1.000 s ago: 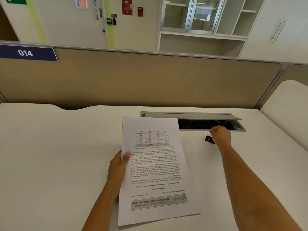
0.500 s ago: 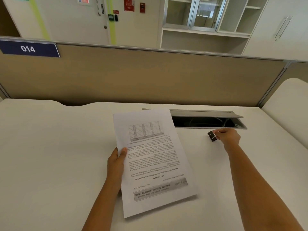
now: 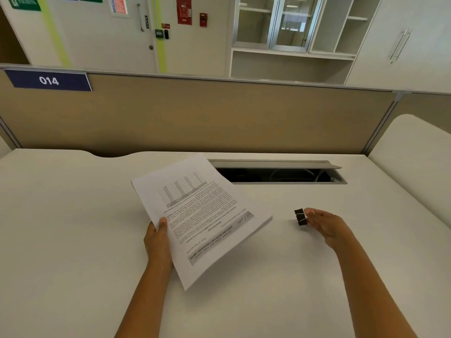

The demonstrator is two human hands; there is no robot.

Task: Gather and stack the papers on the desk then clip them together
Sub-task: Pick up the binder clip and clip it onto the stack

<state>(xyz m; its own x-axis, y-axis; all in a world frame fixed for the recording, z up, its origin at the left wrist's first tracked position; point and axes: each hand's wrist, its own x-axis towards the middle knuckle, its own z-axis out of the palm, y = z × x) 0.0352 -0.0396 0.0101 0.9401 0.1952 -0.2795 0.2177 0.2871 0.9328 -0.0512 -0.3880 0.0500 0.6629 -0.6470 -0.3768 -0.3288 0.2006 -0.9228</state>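
Two hands work over my white desk (image 3: 73, 228): my left hand (image 3: 157, 242) grips the stacked papers (image 3: 200, 215) by their left edge, lifted and tilted just before the open cable tray (image 3: 280, 175), while my right hand (image 3: 325, 226) pinches the black binder clip (image 3: 300, 217) just right of the papers.

Left hand (image 3: 157, 242) grips the paper stack (image 3: 200, 215); at its 3 o'clock, right hand (image 3: 325, 226) pinches a black binder clip (image 3: 300, 217) above the table (image 3: 73, 228).
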